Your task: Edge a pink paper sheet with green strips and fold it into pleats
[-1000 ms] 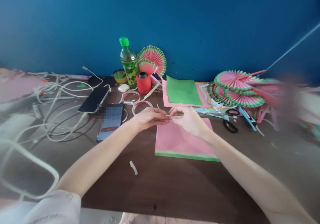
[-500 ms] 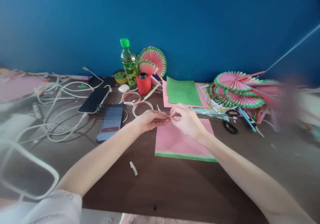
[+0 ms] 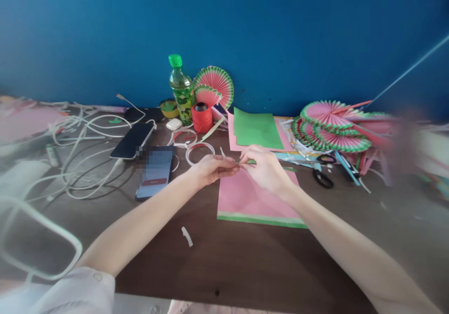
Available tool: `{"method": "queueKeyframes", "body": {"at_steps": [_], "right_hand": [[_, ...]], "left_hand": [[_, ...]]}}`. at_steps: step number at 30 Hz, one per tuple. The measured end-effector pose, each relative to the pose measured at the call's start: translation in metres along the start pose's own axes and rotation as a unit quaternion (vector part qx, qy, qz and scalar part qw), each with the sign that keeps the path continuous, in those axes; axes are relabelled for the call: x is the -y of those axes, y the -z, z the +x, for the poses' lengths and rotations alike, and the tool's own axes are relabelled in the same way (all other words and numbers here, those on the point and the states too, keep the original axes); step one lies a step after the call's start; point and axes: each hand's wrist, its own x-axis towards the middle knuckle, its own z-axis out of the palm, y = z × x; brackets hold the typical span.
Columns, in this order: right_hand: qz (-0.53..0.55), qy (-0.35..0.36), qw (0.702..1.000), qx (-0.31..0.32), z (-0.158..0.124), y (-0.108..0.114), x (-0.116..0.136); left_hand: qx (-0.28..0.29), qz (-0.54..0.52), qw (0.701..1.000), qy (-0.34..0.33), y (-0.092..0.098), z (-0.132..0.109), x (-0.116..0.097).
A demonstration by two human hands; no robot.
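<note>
The pale left sleeve (image 3: pixel 79 291) has a button (image 3: pixel 97 277) at its edge.

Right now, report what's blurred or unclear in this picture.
Head view, edges: white loop hazy, far-right clutter smeared; head view, centre: bottle clearer, nearer phone partly pixelated, small item between left hand and right hand indistinct.

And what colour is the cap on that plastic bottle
The bottle cap is bright green, clearest in the head view.
</note>
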Motion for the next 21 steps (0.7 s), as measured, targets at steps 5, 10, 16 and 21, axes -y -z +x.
{"method": "queueKeyframes", "body": {"at_steps": [5, 10, 16, 21], "right_hand": [[0.003, -0.031, 1.0, 0.002, 0.001, 0.002, -0.001], [0.012, -0.058, 0.998, 0.022, 0.003, 0.005, 0.001], [0.061, -0.082, 0.99, 0.093, 0.005, 0.02, -0.003], [0.07, -0.065, 0.982, 0.161, 0.007, 0.031, -0.01]], "left_hand": [[0.022, 0.04, 0.998, -0.031, 0.001, -0.001, 0.0], [0.039, 0.099, 0.991, -0.086, 0.001, -0.003, 0.002], [0.062, 0.168, 0.978, -0.109, 0.002, -0.005, 0.0], [0.056, 0.229, 0.965, -0.115, 0.001, -0.007, -0.005]]}}
